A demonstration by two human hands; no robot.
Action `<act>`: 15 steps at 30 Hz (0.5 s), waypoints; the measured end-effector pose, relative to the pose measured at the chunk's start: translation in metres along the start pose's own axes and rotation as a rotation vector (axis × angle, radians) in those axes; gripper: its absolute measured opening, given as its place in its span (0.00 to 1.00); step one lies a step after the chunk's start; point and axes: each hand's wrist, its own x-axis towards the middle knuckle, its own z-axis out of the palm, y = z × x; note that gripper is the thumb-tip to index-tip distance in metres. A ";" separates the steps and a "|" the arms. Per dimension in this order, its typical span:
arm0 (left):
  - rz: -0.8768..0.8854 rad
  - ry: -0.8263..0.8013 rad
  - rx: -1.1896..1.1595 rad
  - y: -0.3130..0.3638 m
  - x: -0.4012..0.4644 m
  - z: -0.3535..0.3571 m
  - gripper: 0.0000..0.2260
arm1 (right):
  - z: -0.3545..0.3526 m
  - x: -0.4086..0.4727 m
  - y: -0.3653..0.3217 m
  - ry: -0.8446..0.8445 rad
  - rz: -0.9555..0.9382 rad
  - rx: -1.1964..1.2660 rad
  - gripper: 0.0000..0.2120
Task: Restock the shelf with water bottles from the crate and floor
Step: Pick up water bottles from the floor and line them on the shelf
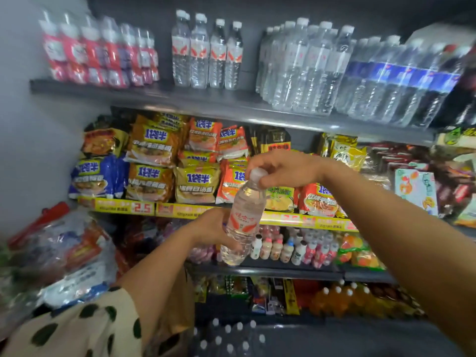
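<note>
Gripping bottle before shelf: right hand pinched cap, left hand curled round lower body; bottle tilted, cap uppermost

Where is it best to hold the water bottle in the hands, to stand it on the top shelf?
Probably the labelled middle of the water bottle, taken from its side. The body there is round and straight, so fingers wrap it well. Now the right hand pinches only the cap, while the left hand grips the lower body; the bottle is tilted. A side grip leaves the base free to land on the top shelf.
</note>
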 end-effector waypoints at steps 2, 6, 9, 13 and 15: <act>0.016 0.046 0.028 0.017 -0.001 -0.016 0.25 | -0.016 0.003 -0.008 0.067 0.017 0.028 0.08; 0.054 0.148 0.039 0.053 0.006 -0.049 0.15 | -0.053 0.012 -0.016 0.193 0.025 0.116 0.09; 0.086 0.218 0.020 0.078 0.018 -0.075 0.17 | -0.070 0.025 -0.014 0.194 0.000 0.088 0.11; 0.099 0.282 0.014 0.113 0.036 -0.106 0.14 | -0.099 0.047 -0.008 0.205 -0.016 0.065 0.13; 0.094 0.316 0.019 0.126 0.045 -0.120 0.13 | -0.121 0.055 -0.011 0.222 -0.034 0.031 0.09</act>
